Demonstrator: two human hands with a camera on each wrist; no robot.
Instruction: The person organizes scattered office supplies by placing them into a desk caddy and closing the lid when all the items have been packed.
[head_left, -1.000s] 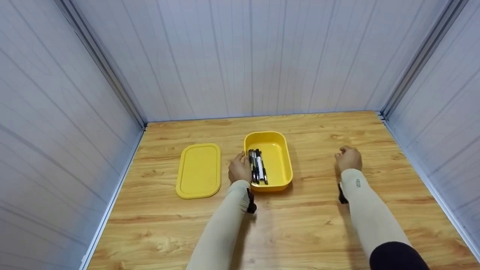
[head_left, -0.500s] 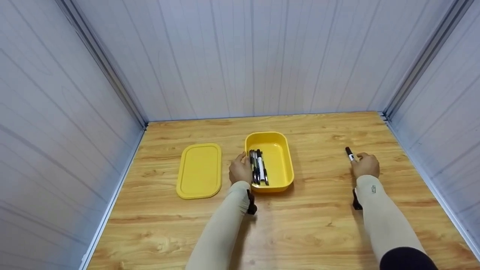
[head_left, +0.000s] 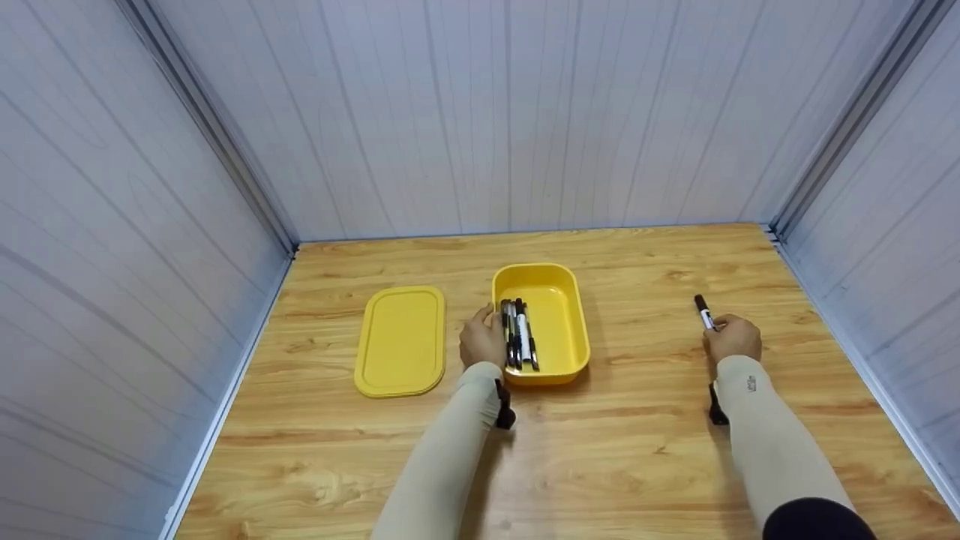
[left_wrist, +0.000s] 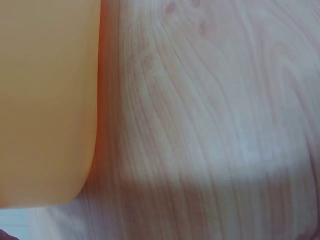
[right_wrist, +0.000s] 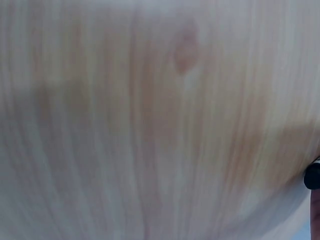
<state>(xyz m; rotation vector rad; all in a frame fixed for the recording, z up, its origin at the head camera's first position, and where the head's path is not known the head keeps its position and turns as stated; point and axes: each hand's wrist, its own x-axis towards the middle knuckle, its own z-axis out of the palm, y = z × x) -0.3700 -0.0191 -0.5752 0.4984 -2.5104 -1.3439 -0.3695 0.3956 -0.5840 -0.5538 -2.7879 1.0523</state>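
A yellow plastic box [head_left: 551,319] stands on the wooden table. My left hand [head_left: 482,341] holds its left side, with the thumb up at the rim. Along the left inside wall lie several pens [head_left: 511,334], with a white-barrelled marker [head_left: 523,330] among them. To the right, my right hand [head_left: 735,337] pinches a white marker with a black cap [head_left: 705,310] by its near part, the cap pointing away from me. In the right wrist view only the black cap end [right_wrist: 312,176] and a sliver of finger show. The left wrist view shows the box's outer wall [left_wrist: 47,100].
A flat yellow lid [head_left: 401,341] lies on the table [head_left: 615,450] left of the box. White panels stand behind [head_left: 465,112] and along both sides, joined by metal corner strips.
My right hand has moved right and slightly toward me, and the marker now shows in its fingers. The left hand stays at the box's left side.
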